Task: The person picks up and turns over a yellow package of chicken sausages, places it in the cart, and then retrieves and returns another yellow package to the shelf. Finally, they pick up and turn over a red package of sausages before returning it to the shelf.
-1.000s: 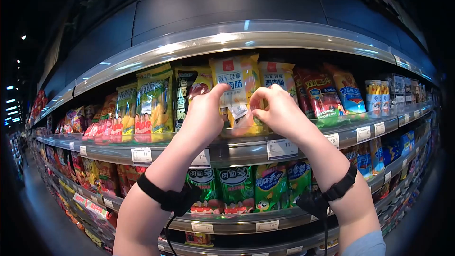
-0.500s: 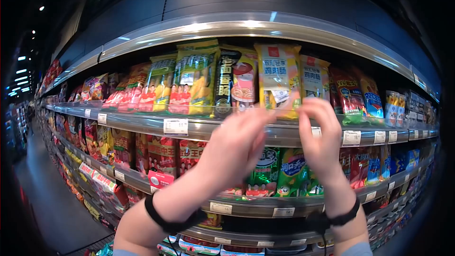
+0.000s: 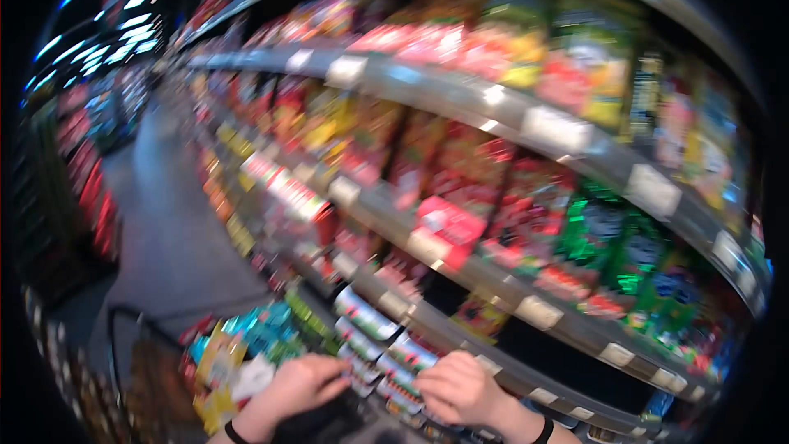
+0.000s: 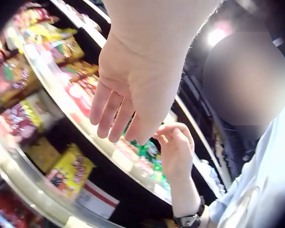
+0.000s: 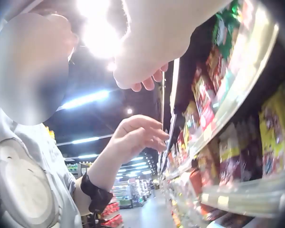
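The head view is blurred by motion. My left hand (image 3: 297,386) and right hand (image 3: 460,390) hang low at the frame's bottom, close together, in front of the lowest shelves. In the left wrist view the left hand (image 4: 128,95) has relaxed, nearly straight fingers and holds nothing. The right hand (image 4: 175,149) beside it is loosely curled and empty. The right wrist view shows the right hand (image 5: 145,57) from below with curled fingertips, and the left hand (image 5: 135,135) relaxed, nothing in it.
Long shelves (image 3: 460,103) of bright snack packs run from upper left to lower right, with white price tags and a red tag (image 3: 448,226). A dark basket (image 3: 123,337) with colourful packs (image 3: 238,345) sits at lower left. The aisle floor (image 3: 164,230) stretches away to the left.
Both hands have dropped from the yellow pack on the upper shelf to waist height, empty. The head has swung left and down, so the basket and aisle come into view.
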